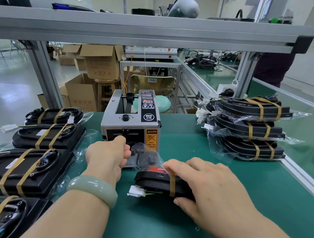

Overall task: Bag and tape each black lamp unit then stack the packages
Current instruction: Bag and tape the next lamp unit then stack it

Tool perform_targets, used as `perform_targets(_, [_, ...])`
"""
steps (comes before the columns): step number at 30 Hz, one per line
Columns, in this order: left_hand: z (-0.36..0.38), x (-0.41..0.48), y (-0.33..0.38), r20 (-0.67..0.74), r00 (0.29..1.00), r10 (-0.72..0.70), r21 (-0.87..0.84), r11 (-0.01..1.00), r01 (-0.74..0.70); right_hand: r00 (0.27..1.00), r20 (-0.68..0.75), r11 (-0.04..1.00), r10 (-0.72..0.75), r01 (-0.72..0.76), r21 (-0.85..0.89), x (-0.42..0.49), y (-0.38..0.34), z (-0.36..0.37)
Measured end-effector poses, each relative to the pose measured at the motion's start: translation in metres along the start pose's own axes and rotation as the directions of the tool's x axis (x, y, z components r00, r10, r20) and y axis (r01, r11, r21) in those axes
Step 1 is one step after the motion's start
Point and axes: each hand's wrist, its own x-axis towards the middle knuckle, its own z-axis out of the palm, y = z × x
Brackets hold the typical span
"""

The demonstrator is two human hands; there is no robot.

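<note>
Taping a bagged lamp unit [157, 184] at mid-bench, one band on.
Grips it under the curled right hand [210, 186]; curls the left hand [108, 158] at the tape dispenser [130, 121] slot, strip unseen. Next, likely: second band, then the stack [251, 128] at right.

The green desk [252, 195] carries a tape dispenser [130, 119] in the middle, bagged lamp units [34, 166] lying left, a stack of packages [247, 128] right.
</note>
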Motion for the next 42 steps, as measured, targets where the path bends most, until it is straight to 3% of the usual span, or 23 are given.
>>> perform_targets(7, [-0.004,0.002,0.002,0.120,0.991,-0.063,-0.009,0.998,0.064,1.000,-0.013,0.999,-0.007,0.008,0.032,0.001,0.002,0.001])
perform_targets(18, [0.005,-0.002,0.004,-0.018,1.000,0.017,0.038,0.999,-0.016,0.999,-0.042,0.999,-0.028,0.029,0.029,0.000,0.003,0.002])
perform_targets(24, [-0.015,-0.027,-0.004,0.149,0.989,0.007,-0.021,1.000,-0.004,0.998,-0.051,0.998,-0.034,0.036,0.042,0.000,0.002,0.000])
perform_targets(32, [-0.050,-0.078,-0.030,0.151,0.944,0.292,-0.128,0.953,-0.274,0.998,-0.062,1.000,-0.003,0.002,-0.028,-0.001,-0.003,0.000])
perform_targets(37, [-0.049,-0.093,-0.049,0.254,0.920,0.300,0.023,0.949,-0.315,0.991,-0.132,0.997,-0.007,-0.003,-0.071,-0.001,-0.004,0.004])
perform_targets(42, [-0.039,-0.094,-0.059,0.294,0.918,0.268,-0.003,0.960,-0.279,0.988,-0.153,0.995,-0.008,-0.007,-0.095,-0.003,-0.008,0.006])
